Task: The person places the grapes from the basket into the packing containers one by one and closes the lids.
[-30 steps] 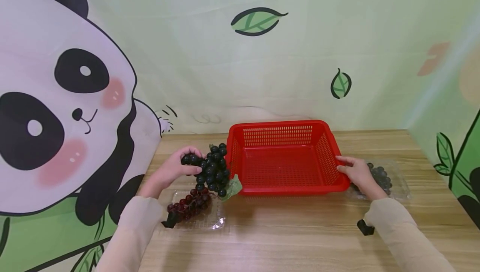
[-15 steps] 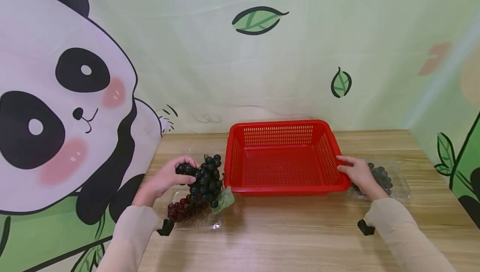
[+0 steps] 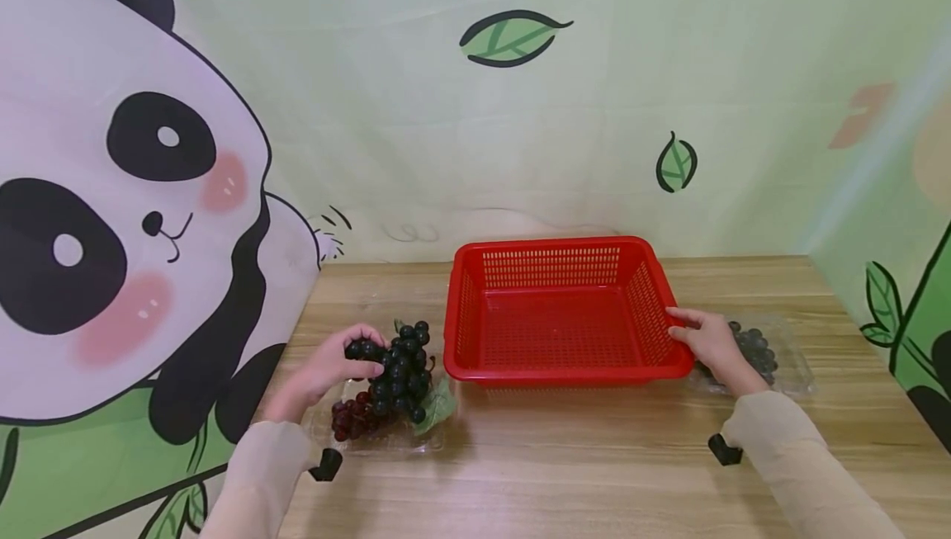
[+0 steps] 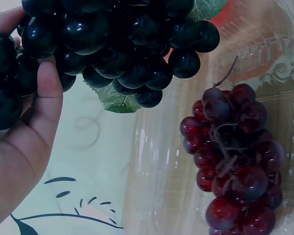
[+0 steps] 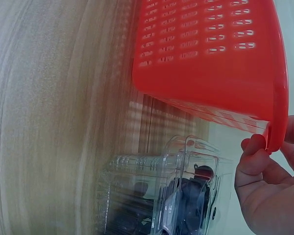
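Note:
My left hand (image 3: 338, 363) grips a bunch of black grapes (image 3: 401, 374) with green leaves, thumb and fingers around one end of it. The bunch hangs over a clear plastic box (image 4: 152, 196) left of the basket. Inside that box lies a bunch of dark red grapes (image 4: 240, 176), partly covered by the black bunch in the head view. On the other side, my right hand (image 3: 713, 347) pinches the right rim of the red plastic basket (image 3: 568, 375) between thumb and fingers. Nothing lies in the basket.
To the right of the basket, partly behind my right hand, sits a second clear plastic box (image 3: 793, 357) holding dark grapes (image 3: 754, 349). A wall cloth (image 3: 416, 151) printed with a panda and leaves rises behind the wooden table (image 3: 557, 465).
My left hand has moved down and slightly left with the black grapes, away from the basket's left side and over the clear box. The right hand stays at the basket rim.

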Demonstrator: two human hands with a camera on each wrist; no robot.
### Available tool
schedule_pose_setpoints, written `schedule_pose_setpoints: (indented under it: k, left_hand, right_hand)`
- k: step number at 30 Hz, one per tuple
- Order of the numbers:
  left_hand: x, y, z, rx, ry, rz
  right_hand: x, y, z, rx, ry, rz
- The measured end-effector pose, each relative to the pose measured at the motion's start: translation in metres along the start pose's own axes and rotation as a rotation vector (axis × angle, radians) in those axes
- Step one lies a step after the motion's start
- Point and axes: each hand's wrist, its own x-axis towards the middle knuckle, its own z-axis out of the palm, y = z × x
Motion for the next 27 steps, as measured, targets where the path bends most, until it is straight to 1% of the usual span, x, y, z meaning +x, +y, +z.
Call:
schedule_pose_setpoints:
  k: [12,16,19,24,27]
  left_hand:
    - [0.005,-0.014,0.007,-0.015,0.000,-0.025]
    - [0.008,-0.019,0.010,-0.022,-0.009,-0.015]
    - [0.009,-0.022,0.011,-0.025,-0.009,-0.022]
    - [0.009,-0.027,0.013,-0.019,0.007,-0.071]
    - [0.008,-0.029,0.013,-0.038,0.011,-0.083]
  right_hand:
    - [-0.001,0.000,0.000,0.016,0.007,-0.010]
    - [0.000,0.001,0.000,0.025,0.003,-0.012]
    - [0.001,0.003,0.000,0.028,0.001,-0.022]
    - [0.002,0.006,0.000,0.028,0.001,-0.033]
    - [0.002,0.006,-0.001,0.037,-0.002,-0.030]
